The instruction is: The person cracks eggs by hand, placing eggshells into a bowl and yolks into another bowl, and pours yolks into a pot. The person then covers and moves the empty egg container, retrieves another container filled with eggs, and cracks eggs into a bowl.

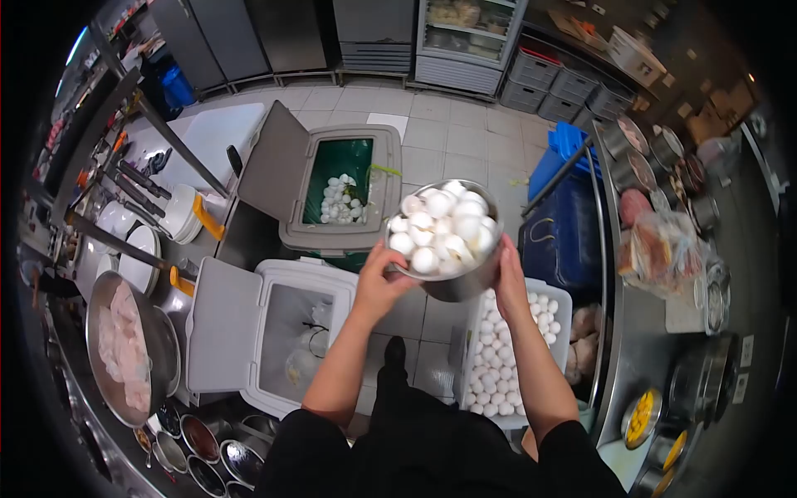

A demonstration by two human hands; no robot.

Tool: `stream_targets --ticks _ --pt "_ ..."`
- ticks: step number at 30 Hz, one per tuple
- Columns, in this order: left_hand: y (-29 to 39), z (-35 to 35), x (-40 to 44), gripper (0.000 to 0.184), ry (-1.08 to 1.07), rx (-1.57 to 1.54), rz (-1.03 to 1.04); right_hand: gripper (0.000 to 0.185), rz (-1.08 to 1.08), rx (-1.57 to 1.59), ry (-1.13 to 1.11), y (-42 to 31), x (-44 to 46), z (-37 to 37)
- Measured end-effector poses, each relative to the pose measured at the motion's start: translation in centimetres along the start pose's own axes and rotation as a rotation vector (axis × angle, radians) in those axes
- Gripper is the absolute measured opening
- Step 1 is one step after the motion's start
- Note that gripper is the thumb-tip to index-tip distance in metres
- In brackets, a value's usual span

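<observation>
A round metal pot (461, 288) is held up in front of me, heaped with white eggs or eggshells (440, 226); blur hides whether they are whole. My left hand (384, 278) grips its left side, thumb near the rim. Along the right side, my right hand (510, 278) is closed on the pot, its fingers partly hidden. To the pot's left, a grey bin (382, 149) with a dark green inside stands open, with white shells (340, 199) inside. Below my right forearm, a white tub (465, 353) is filled with white eggs (498, 373).
A second open bin (282, 278) containing clear plastic stands nearer on the left. Metal counters flank the tiled floor (423, 124). A bowl of pale meat (124, 357) sits left; a blue bin (564, 149) and bagged meat (660, 253) are on the right.
</observation>
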State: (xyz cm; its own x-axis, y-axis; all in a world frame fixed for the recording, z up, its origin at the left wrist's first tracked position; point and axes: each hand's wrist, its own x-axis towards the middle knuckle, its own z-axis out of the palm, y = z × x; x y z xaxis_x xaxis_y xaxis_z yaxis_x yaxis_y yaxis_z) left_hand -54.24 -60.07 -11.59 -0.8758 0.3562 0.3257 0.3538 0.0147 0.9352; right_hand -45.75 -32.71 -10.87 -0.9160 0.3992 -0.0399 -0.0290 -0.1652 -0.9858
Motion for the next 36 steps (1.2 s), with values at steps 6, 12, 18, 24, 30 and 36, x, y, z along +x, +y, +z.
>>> stream_targets --ticks 6,12,18,24,30,36 --pt "-14.0 -9.6 9.6 0.086 0.152 -0.616 -0.603 0.068 0.130 -0.419 -0.312 -3.6 13.9 17.1" --pt "-23.6 -13.7 13.4 0.118 0.366 -1.219 -0.890 0.066 -0.120 -0.784 -0.478 1.6 16.2 22.9" --pt "-27.1 -16.1 13.4 0.124 0.491 -1.262 -0.950 0.058 0.490 -0.479 -0.317 7.9 2.7 8.5" --pt "-21.0 -12.4 12.2 0.104 0.355 -0.699 -0.792 0.051 0.750 -0.652 0.006 10.7 -15.6 -9.5" --pt "-11.9 2.3 7.1 0.023 -0.159 -0.193 -0.294 0.048 0.605 -0.285 0.459 5.0 -26.4 -14.1" --pt "5.6 25.0 1.0 0.035 -0.571 -0.154 0.075 0.043 0.317 -0.152 0.678 -2.0 -33.5 -18.3"
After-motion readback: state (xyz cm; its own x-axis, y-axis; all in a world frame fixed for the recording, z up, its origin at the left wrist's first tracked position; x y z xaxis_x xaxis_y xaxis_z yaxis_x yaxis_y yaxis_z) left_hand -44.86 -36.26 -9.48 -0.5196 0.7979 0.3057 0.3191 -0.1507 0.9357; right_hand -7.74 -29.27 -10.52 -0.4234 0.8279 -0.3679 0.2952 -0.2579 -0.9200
